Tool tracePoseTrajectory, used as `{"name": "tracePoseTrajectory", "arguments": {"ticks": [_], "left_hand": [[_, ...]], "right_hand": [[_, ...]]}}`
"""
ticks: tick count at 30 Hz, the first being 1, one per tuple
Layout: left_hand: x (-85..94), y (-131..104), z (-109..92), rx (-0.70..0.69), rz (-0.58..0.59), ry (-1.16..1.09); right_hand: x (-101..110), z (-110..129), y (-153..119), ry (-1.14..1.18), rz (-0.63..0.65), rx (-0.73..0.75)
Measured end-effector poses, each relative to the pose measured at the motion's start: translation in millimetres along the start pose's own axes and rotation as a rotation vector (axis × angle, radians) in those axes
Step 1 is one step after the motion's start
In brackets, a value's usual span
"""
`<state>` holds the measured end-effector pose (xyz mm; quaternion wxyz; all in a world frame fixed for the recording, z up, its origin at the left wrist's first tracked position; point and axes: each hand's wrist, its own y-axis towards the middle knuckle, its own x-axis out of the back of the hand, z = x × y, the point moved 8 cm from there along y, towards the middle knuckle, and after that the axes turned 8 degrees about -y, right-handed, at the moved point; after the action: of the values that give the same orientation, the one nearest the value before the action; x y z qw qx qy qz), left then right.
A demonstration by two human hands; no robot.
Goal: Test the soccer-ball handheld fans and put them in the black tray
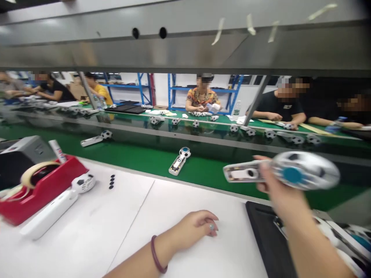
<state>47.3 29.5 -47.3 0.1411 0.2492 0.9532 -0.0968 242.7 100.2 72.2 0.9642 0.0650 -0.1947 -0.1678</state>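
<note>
1. Right hand [269, 177]: was clamped round one football-patterned device [308, 168], above the near edge of the green belt [139, 158]; its handle [236, 173] stood open, seemingly unfinished.
2. Left hand [193, 228]: rested empty on the white worktop [162, 208], fingers loosely curled.
3. Similar devices [180, 159]: two lay on the belt, perhaps done; others, apparently remaining, lay near the worktop's right edge.
</note>
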Motion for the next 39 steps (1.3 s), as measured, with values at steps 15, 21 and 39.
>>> {"name": "tracePoseTrajectory", "arguments": {"ticks": [15,21,39], "left_hand": [[58.3,26.3,-81.2,-0.386,-0.504,0.961],[138.6,75.3,-98.6,-0.043,-0.747,0.988],[23.7,24.1,-9.5,0.048,-0.387,0.025]], "right_hand": [[6.1,-34.4,23.5,0.414,-0.251,0.047],[-34.6,-19.2,18.6,0.249,0.151,0.093],[-100.0,-24.3,-32.9,0.161,0.727,0.078]]}}
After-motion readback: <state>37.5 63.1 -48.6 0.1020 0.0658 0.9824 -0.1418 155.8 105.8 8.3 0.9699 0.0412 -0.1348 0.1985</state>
